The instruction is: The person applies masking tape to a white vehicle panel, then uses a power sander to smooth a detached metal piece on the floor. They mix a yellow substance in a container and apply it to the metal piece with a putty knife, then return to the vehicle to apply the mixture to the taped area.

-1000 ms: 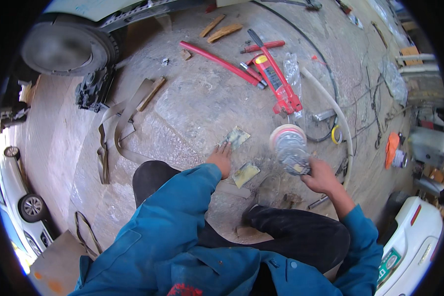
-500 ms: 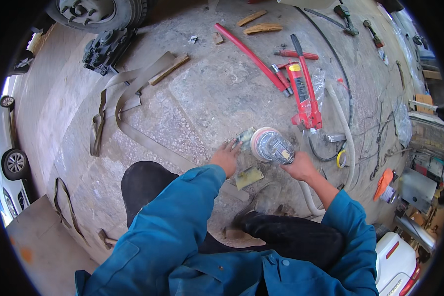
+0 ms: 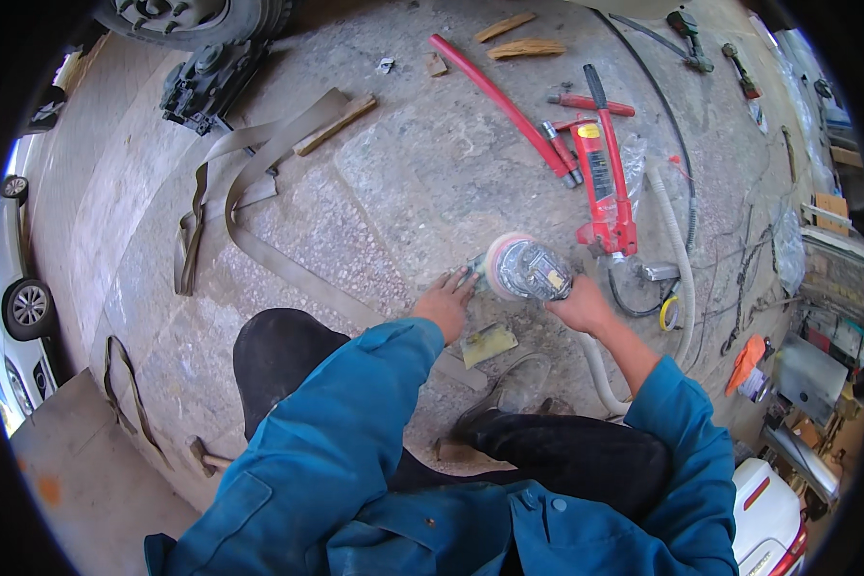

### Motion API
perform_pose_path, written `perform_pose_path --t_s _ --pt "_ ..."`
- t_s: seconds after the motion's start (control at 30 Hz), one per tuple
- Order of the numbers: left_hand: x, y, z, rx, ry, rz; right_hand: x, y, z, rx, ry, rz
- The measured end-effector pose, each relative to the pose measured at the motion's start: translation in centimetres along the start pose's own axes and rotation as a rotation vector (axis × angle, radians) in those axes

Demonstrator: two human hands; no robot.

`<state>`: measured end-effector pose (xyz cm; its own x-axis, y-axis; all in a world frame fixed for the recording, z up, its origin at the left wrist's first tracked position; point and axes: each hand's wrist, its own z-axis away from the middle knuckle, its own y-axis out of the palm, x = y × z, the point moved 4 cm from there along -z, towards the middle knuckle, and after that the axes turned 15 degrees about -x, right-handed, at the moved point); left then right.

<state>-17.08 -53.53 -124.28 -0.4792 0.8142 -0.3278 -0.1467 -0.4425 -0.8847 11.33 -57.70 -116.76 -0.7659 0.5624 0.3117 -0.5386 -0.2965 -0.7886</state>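
My right hand is wrapped round the rear of a dusty grey power sander with a round pad. The pad's edge stands tilted over a small flat greenish piece on the concrete floor, covering much of it. On the near side of that piece, my left hand rests palm down with its fingers stretched out, the tips at the piece's edge. Just below the two hands lies a loose yellowish-green rectangular piece. A pale ribbed hose runs below my right forearm.
Beyond the sander lie a red hydraulic jack and a long red bar. A grey strap with a wooden stick stretches at left. A black mechanical part sits by a wheel. Cluttered shelving stands at right.
The sander has shifted slightly left and away from me, so its pad hides more of the small greenish piece. My left hand stays at the piece. The whole view has turned slightly.
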Motion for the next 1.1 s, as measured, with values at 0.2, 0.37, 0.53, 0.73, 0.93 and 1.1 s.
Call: perform_pose_path --t_s 0.2,0.37,0.53,0.73,0.93,1.1 --pt "-0.1 -0.4 -0.5 0.074 0.004 0.005 -0.2 -0.3 1.1 -0.001 -0.059 0.028" --pt "-0.1 -0.6 -0.3 0.093 0.006 -0.036 -0.1 -0.3 0.2 -0.017 0.015 0.02" --pt "-0.1 -0.6 -0.4 0.072 0.02 -0.044 0.4 -1.1 -0.9 -0.009 0.063 0.035" --pt "-0.1 0.1 -0.3 0.052 0.01 -0.018 0.4 -1.3 0.2 -0.031 -0.013 0.041" --pt "-0.3 -0.9 -0.4 0.096 0.021 -0.055 2.7 -2.0 -1.4 0.013 0.05 0.11" --pt "-0.1 -0.2 -0.4 0.091 0.036 -0.07 2.1 -2.0 -0.1 -0.035 -0.052 0.072"
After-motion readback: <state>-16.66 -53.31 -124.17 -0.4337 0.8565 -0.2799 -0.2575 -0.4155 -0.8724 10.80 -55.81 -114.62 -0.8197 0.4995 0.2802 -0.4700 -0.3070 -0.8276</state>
